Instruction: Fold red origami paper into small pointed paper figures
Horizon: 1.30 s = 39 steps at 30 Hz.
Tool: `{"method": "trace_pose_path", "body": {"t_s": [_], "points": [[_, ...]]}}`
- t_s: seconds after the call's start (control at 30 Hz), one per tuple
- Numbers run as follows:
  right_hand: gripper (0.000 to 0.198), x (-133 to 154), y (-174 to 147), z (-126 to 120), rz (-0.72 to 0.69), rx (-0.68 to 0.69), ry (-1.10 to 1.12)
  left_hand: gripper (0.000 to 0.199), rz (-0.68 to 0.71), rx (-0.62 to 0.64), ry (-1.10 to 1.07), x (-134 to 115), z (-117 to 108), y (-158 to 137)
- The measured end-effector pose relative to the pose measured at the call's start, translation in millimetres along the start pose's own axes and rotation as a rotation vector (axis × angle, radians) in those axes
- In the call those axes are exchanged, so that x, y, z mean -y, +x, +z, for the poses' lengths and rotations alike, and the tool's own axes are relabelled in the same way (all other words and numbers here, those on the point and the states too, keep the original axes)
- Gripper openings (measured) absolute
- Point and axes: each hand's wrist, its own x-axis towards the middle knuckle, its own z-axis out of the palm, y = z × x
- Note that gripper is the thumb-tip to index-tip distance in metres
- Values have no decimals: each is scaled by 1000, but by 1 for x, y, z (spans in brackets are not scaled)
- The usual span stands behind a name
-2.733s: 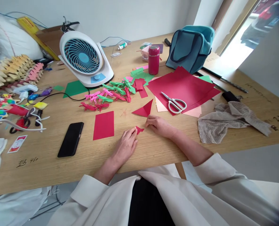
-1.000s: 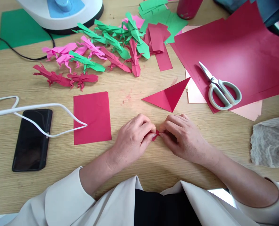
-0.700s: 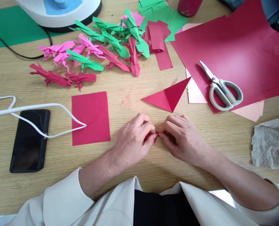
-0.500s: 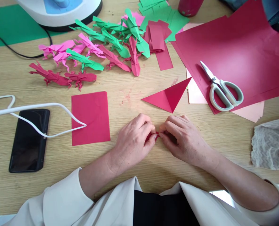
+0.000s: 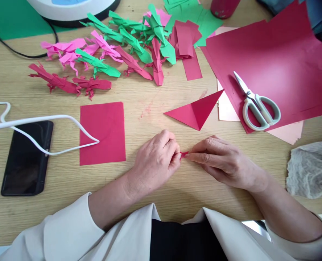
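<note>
A small piece of folded red paper [image 5: 184, 154] shows between my two hands, most of it hidden by fingers. My left hand [image 5: 157, 156] is closed around its left part. With fingers fairly straight and pressed together, my right hand [image 5: 223, 159] pinches the tip that sticks out on the right. Just beyond my hands lies a creased red paper triangle [image 5: 196, 110], apart from both. To the left of my left hand is a stack of square red paper [image 5: 102, 134], with a white cord [image 5: 68, 116] looping over it.
Folded paper lizards [image 5: 95, 85] in red, pink and green crowd the back. White-handled scissors [image 5: 259, 105] rest on large red sheets [image 5: 280, 61] at right. A black phone [image 5: 27, 159] lies left, a crumpled cloth [image 5: 310, 168] right. Red strips [image 5: 184, 40] lie beside the lizards.
My right hand has shifted a little right, its curled fingers straightening into a flatter pinch. More of the folded red paper shows between the hands. The view has tilted slightly.
</note>
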Motion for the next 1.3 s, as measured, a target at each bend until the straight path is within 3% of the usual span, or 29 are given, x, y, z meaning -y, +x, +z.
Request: {"method": "trace_pose_path", "body": {"t_s": [0.4,1.03,1.3], "points": [[37,0,0,2,11,17,-32,10,61,16,30,2,1,1],[37,4,3,3,17,25,-78,8,39,26,27,0,-1,2],[39,6,2,5,29,32,-107,17,70,49,-119,9,-7,1]]}}
